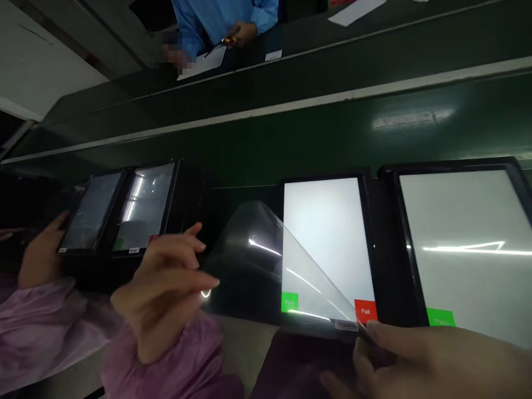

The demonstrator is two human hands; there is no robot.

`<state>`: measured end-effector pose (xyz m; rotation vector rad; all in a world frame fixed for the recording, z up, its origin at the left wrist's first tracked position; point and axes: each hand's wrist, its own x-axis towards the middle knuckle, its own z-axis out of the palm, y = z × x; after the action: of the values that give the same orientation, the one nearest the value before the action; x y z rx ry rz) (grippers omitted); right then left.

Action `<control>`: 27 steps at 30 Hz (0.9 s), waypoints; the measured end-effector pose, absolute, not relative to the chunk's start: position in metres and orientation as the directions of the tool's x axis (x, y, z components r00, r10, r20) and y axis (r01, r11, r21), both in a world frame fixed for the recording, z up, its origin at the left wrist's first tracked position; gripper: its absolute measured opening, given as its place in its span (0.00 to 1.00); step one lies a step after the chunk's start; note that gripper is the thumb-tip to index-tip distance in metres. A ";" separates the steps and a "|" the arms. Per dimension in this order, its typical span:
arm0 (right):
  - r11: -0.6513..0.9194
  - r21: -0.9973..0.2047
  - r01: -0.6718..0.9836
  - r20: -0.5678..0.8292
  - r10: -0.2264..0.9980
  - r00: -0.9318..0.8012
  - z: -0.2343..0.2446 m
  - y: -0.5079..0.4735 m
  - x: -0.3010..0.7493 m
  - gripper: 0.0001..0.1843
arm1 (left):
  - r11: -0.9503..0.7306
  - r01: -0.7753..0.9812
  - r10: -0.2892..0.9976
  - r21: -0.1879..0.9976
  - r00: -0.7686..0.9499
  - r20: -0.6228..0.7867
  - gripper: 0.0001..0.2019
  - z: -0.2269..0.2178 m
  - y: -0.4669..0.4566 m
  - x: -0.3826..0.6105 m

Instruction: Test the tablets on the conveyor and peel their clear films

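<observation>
A clear plastic film is peeled up from a tablet with a white lit screen, and it curls back over the screen's lower corner. Green "Pass" and red "Fail" patches show at the screen's bottom edge. My right hand pinches the film's corner near a small tab at the tablet's edge. My left hand, in a pink sleeve, hovers beside the curled film with fingers apart. Its fingertips are at or very near the film, and it holds nothing.
Another lit tablet lies to the right. Dark tablets stand to the left, held by a co-worker's hand in a pink sleeve. A dark green bench rail runs behind, and beyond it a person in a blue sleeve handles a small tool.
</observation>
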<state>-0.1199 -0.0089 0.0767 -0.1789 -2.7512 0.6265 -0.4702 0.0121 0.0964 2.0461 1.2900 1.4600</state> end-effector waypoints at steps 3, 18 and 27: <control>0.969 -0.246 -0.022 0.304 0.056 -0.951 0.078 -0.001 -0.121 0.05 | -0.583 0.309 0.806 0.751 0.106 0.582 0.06 0.095 0.056 -0.450; 0.855 -0.426 0.297 0.348 0.457 -0.818 0.088 0.127 -0.130 0.15 | 0.020 0.109 0.994 0.994 0.107 -0.032 0.29 0.039 0.103 -0.428; -0.005 -0.660 0.751 -0.084 0.994 -0.067 0.117 0.197 -0.127 0.05 | 0.143 0.209 0.986 0.967 0.059 -0.158 0.66 0.002 -0.069 -0.434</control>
<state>-0.1269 0.1969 0.1171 -1.8019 -1.8665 0.7921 -0.4344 -0.0690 0.0022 1.2754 1.3685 0.9368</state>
